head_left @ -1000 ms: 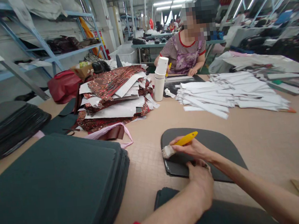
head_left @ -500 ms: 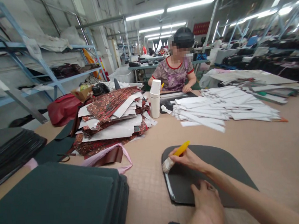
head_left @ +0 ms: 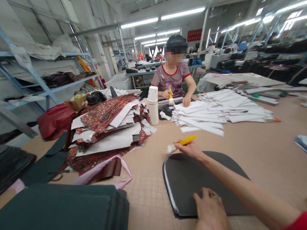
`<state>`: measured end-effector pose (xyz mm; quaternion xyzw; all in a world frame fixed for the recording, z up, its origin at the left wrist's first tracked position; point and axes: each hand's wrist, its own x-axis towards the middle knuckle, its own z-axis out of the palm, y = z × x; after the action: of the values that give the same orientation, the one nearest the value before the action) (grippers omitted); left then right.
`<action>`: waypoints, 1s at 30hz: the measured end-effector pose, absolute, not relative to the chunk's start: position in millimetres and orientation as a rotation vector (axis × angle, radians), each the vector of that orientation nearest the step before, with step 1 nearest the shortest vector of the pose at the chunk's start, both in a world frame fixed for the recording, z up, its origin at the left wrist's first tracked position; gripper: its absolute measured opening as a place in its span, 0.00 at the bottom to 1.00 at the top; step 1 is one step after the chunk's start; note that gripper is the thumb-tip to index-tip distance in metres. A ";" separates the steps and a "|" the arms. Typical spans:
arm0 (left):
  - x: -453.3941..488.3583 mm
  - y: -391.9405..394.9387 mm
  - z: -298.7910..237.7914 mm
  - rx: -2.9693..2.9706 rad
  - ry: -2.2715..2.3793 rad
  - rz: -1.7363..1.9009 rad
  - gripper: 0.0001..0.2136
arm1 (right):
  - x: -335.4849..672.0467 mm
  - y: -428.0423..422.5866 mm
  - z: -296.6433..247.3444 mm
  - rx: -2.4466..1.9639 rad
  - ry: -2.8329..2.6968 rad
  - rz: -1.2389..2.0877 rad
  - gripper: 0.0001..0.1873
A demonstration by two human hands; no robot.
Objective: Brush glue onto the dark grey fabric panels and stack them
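A dark grey panel (head_left: 224, 169) with rounded corners lies on the tan table, and a white wet-looking line runs along its left edge. My right hand (head_left: 191, 149) grips a paintbrush (head_left: 188, 140) by its yellow handle. The whitish bristles are at the panel's upper left corner; I cannot tell whether they touch it. Flat on the panel's lower part rests my left hand (head_left: 209, 204), fingers spread and a ring on one of them. My right forearm crosses over the panel's right side.
A thick stack of dark green sheets (head_left: 52, 218) fills the lower left. Behind it rises a pile of red patterned pieces (head_left: 108, 123). White paper cups (head_left: 153, 106) and white strips (head_left: 210, 111) lie farther back, where a co-worker (head_left: 173, 77) holds another brush (head_left: 171, 97).
My right hand has moved the brush up along the panel's left edge to its upper corner, and the white line is longer. My left hand stays on the panel. The view has shifted slightly.
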<state>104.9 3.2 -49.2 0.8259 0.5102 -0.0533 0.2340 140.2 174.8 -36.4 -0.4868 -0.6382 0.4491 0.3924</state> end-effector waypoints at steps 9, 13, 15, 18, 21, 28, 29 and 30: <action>100.6 1.7 -46.8 2.351 1.348 -0.172 0.22 | 205.1 184.1 -32.3 -1.329 -1.593 1.045 0.14; 98.9 3.4 -38.9 2.357 1.347 -0.204 0.23 | 228.2 183.6 -27.1 -1.381 -1.561 0.964 0.15; 98.6 4.5 -34.1 2.349 1.355 -0.213 0.22 | 217.4 183.6 -29.2 -1.350 -1.576 0.982 0.15; 99.1 5.8 -27.8 2.337 1.363 -0.233 0.21 | 198.3 185.3 -36.0 -1.298 -1.598 1.024 0.14; 99.7 6.8 -23.8 2.324 1.363 -0.273 0.21 | 209.3 185.6 -42.1 -1.321 -1.561 1.000 0.13; 99.7 5.9 -19.7 2.323 1.380 -0.278 0.20 | 321.8 169.2 -38.8 -1.584 -1.388 0.764 0.16; 99.7 5.7 -19.2 2.329 1.377 -0.285 0.20 | 330.5 167.0 -37.8 -1.609 -1.364 0.732 0.16; 99.7 5.6 -18.5 2.336 1.372 -0.295 0.20 | 334.9 165.6 -37.5 -1.623 -1.343 0.706 0.16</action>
<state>99.7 5.6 -18.5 0.8387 0.4925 -0.1060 0.2068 334.9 165.6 -37.5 -0.6546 -0.5417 0.2849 0.4437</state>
